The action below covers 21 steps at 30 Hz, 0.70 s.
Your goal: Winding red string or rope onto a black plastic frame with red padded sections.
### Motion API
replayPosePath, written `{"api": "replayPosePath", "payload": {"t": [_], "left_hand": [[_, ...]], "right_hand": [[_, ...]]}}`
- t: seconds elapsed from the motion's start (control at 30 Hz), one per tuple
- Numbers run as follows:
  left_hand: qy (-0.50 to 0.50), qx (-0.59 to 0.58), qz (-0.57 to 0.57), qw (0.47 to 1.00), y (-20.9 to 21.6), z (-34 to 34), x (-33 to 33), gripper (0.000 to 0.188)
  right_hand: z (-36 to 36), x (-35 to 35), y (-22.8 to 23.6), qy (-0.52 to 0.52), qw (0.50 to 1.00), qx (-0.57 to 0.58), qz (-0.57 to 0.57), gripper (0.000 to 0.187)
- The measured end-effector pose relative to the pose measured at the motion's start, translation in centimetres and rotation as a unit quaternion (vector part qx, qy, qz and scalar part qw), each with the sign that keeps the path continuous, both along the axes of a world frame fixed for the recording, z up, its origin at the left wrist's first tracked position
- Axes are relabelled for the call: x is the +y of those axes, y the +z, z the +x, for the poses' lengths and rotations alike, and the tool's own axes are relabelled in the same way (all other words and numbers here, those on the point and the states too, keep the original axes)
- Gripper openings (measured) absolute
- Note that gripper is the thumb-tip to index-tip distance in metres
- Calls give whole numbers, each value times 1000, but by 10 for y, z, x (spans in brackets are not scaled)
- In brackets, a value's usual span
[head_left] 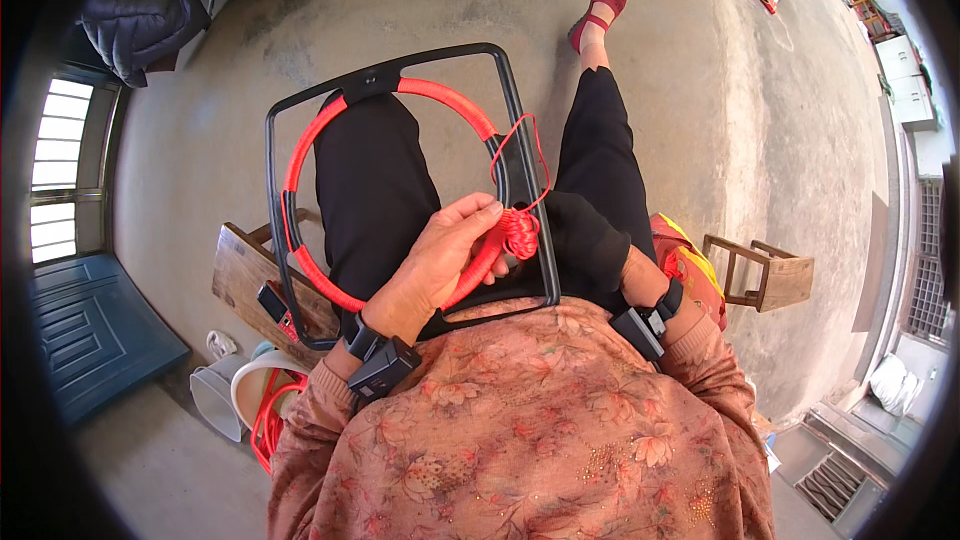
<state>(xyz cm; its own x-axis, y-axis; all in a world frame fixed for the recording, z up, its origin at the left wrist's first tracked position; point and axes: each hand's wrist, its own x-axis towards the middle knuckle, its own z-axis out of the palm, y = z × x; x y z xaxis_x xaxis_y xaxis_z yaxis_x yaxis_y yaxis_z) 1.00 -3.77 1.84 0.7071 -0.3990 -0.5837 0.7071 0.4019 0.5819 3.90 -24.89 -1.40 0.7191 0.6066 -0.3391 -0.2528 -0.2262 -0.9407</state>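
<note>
A black rectangular frame (507,80) with a ring inside it lies across my lap and left thigh. Red cord (445,95) is wound tightly around several stretches of the ring, with black gaps between them. My left hand (450,245) is closed around the ring's near right part, thumb on top. Touching its fingertips is a small bundle of red cord (520,235); a loose strand loops up from it past the frame's right bar. My right hand (585,240), in a black glove, is just right of that bar. Its fingers are hard to make out against the black trousers.
At my left stand a wooden stool (245,275) with a phone (272,302) on it and a white bucket (250,385) holding red cord. A red and yellow bag (690,265) and a small wooden stool (785,280) are at my right. Concrete floor extends ahead.
</note>
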Motion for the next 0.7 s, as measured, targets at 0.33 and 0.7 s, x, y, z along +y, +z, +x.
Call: {"api": "replayPosePath", "payload": {"t": [0.33, 0.7], "left_hand": [[18, 15, 29, 999, 13, 6, 3, 19], [22, 27, -53, 998, -4, 2, 3, 21]], "right_hand": [[-1, -82, 37, -196, 971, -103, -93, 30], [-6, -200, 70, -457, 722, 51, 517, 22]]}}
